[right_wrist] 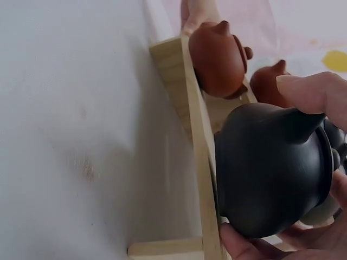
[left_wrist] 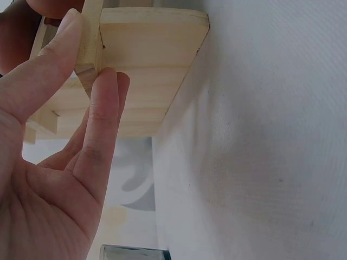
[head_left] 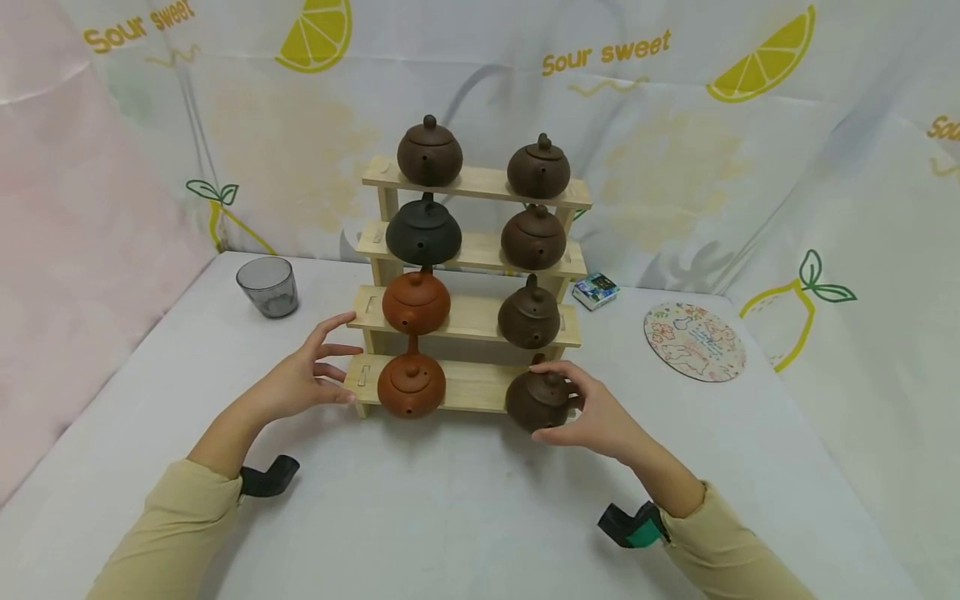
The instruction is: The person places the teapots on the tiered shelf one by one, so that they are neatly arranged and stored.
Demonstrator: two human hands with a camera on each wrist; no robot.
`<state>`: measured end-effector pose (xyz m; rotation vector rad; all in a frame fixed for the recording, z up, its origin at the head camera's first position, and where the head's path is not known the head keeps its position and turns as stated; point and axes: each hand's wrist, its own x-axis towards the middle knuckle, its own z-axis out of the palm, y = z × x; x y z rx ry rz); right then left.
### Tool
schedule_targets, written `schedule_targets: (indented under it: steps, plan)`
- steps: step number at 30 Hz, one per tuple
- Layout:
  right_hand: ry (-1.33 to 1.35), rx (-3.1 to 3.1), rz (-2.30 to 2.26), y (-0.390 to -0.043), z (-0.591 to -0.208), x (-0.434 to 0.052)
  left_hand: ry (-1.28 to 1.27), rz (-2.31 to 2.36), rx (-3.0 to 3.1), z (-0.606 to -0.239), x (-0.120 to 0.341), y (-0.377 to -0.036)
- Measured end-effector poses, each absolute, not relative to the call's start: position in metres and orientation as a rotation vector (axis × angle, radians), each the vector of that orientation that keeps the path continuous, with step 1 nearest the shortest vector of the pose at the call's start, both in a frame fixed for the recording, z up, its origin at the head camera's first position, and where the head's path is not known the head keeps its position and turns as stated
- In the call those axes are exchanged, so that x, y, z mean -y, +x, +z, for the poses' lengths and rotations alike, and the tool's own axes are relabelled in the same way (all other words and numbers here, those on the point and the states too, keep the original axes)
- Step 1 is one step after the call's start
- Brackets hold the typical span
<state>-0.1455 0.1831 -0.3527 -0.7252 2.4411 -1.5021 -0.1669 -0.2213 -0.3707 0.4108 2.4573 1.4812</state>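
Observation:
A light wooden stepped stand (head_left: pixel 472 387) holds teapots in two columns. My left hand (head_left: pixel 306 377) is at its left end, and in the left wrist view the thumb and fingers pinch the edge of a board (left_wrist: pixel 89 46). My right hand (head_left: pixel 596 414) grips a dark brown teapot (head_left: pixel 536 402) at the right end of the lowest step, thumb at the front by the spout, fingers behind. In the right wrist view this teapot (right_wrist: pixel 265 173) looks almost black, its base right at the board. An orange-brown teapot (head_left: pixel 411 387) sits at the left of the same step.
Above are another orange-brown teapot (head_left: pixel 416 304), a black teapot (head_left: pixel 423 233) and several dark brown teapots (head_left: pixel 533 237). A grey glass cup (head_left: pixel 268 287) stands left of the stand. To the right lie a small patterned box (head_left: pixel 596 291) and a round printed mat (head_left: pixel 695 342).

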Motion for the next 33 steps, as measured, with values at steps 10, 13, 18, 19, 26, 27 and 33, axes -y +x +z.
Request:
schedule_targets:
  steps: [10,13,18,19,26,27,33]
  plan:
    - [-0.67,-2.511,-1.486,-0.152,-0.356,-0.166,0.42,1.492,-2.455,-0.371,0.221,-0.167]
    - [-0.675,-2.514,-1.486,-0.153,-0.357,-0.164,0.42,1.495,-2.453,-0.372,0.221,-0.167]
    - [-0.67,-2.495,-1.521,-0.153,-0.358,-0.164,0.416,1.499,-2.452,-0.371,0.222,-0.167]
    - [-0.672,-2.493,-1.53,-0.153,-0.359,-0.164,0.414,1.498,-2.453,-0.371,0.222,-0.167]
    - [-0.713,-2.515,-1.528,-0.148,-0.361,-0.164,0.407,1.497,-2.444,-0.37,0.221,-0.167]
    - [-0.718,-2.518,-1.531,-0.148,-0.361,-0.165,0.404,1.5,-2.442,-0.37,0.221,-0.167]
    - [-0.732,-2.557,-1.563,-0.146,-0.363,-0.165,0.408,1.501,-2.44,-0.371,0.222,-0.167]
